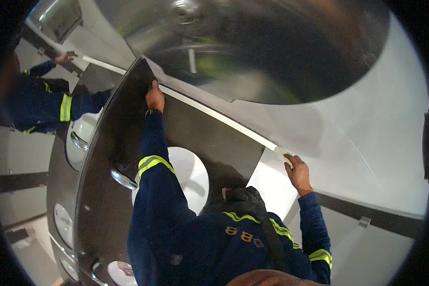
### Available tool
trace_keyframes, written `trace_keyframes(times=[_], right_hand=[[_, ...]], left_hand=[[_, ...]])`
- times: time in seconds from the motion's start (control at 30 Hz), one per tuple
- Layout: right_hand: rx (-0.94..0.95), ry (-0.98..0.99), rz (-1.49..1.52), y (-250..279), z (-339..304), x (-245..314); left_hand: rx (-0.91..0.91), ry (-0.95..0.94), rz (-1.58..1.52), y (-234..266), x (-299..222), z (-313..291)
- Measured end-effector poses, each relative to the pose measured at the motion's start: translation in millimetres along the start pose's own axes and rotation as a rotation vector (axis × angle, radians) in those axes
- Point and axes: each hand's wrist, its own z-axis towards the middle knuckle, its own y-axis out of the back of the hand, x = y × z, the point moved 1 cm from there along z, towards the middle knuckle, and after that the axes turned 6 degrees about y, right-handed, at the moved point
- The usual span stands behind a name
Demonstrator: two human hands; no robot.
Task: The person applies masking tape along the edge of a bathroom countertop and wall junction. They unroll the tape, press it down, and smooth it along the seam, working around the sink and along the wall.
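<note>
A long, thin white strip (219, 117) runs along the back edge of the dark countertop (200, 124), against the pale wall. At the strip's far left end, beside the mirror corner, my left hand (155, 97) is closed with the thumb up, gripping that end. The opposite end, past the counter's right edge, is pinched between the fingers of my right hand (298, 175). Both arms are stretched out in navy sleeves with reflective bands. Whether the strip is fixed to the wall or only held against it, I cannot tell.
A white round basin (188, 174) and chrome faucet (123, 179) lie under my left arm. A large mirror (62, 157) on the left reflects me, the basins and the strip. Overhead bulges a large shiny metal housing (271, 47). Another basin (120, 272) is nearer.
</note>
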Motion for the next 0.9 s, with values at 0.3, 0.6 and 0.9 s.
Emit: trace_keyframes(times=[0.3, 0.6, 0.9], right_hand=[[0.006, 0.037, 0.013, 4, 11, 7], [0.032, 0.047, 0.010, 2, 14, 15], [0.022, 0.067, 0.005, -4, 14, 8]], left_hand=[[0.100, -0.156, 0.273, -35, 28, 11], [0.275, -0.048, 0.440, -34, 22, 7], [0.220, -0.166, 0.530, -53, 40, 12]])
